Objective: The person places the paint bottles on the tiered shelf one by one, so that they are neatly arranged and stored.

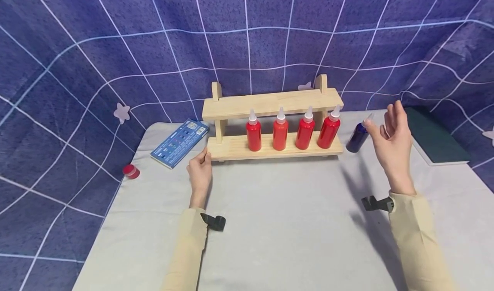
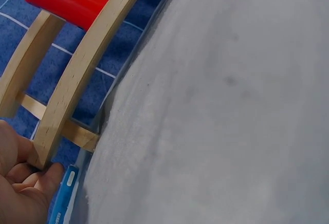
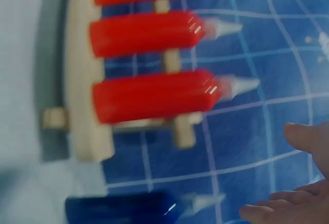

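Note:
A two-tier wooden rack (image 1: 266, 104) stands on the table, with several red squeeze bottles (image 1: 304, 134) upright in a row on its lower shelf. Each has a white pointed nozzle. My left hand (image 1: 200, 171) grips the left end of that lower shelf; in the left wrist view its thumb and fingers pinch the board's end. To the right of the rack, a dark blue squeeze bottle (image 1: 357, 137) stands on the cloth. My right hand (image 1: 394, 143) hovers beside its nozzle, fingers and thumb spread apart. The right wrist view shows a gap between this hand and the blue bottle (image 3: 123, 208).
A blue printed box (image 1: 179, 143) lies left of the rack, and a small red-lidded jar (image 1: 131, 171) sits at the table's left edge. At the right lies a dark green book (image 1: 438, 138). A blue checked curtain (image 1: 266, 46) hangs behind the white-covered table (image 1: 278, 222).

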{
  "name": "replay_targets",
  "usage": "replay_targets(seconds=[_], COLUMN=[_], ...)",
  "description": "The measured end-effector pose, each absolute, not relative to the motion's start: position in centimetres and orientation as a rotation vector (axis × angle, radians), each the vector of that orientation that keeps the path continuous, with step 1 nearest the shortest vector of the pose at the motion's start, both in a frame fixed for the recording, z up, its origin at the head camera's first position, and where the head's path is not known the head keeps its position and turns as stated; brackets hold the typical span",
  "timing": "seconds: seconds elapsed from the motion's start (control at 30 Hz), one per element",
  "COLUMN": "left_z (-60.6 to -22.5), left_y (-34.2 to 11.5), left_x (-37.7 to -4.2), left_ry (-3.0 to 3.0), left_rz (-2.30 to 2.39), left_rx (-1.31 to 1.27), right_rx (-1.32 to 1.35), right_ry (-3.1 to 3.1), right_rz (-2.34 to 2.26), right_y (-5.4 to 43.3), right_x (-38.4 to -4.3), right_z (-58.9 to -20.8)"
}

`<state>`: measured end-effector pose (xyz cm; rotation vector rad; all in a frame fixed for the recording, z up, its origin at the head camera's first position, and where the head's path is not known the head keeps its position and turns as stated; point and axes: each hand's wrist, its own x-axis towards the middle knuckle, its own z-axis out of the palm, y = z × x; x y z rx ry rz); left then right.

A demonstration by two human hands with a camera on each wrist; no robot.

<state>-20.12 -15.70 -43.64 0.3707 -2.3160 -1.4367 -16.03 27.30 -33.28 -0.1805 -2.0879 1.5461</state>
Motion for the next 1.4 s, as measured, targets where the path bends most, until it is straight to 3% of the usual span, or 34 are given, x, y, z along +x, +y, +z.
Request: replay_targets(seconds=[0.33, 0.93, 1.13, 1.4], left_z=[-43.6, -43.7, -43.6, -43.9], left_y=[-15.9, -15.8, -15.6, -16.0], left_x=[-20.2, -20.0, -19.9, -20.1], left_ry=[-2.32, -2.314, -2.314, -2.307], left_rz=[-1.463, -1.452, -1.463, -1.458], left_rx=[0.379, 0.382, 0.379, 0.396], right_rx=[-0.363, -0.332, -0.335, -0.31], right_ry=[-2.209, -2.4, -2.413, -2.372], right_rz=[1.649, 1.439, 1.424, 1.419], right_y=[30.0, 30.1, 30.4, 29.9], right_x=[-18.5, -21.4, -20.5, -18.6], right_z=[-38.0, -42.7, -42.1, -38.6])
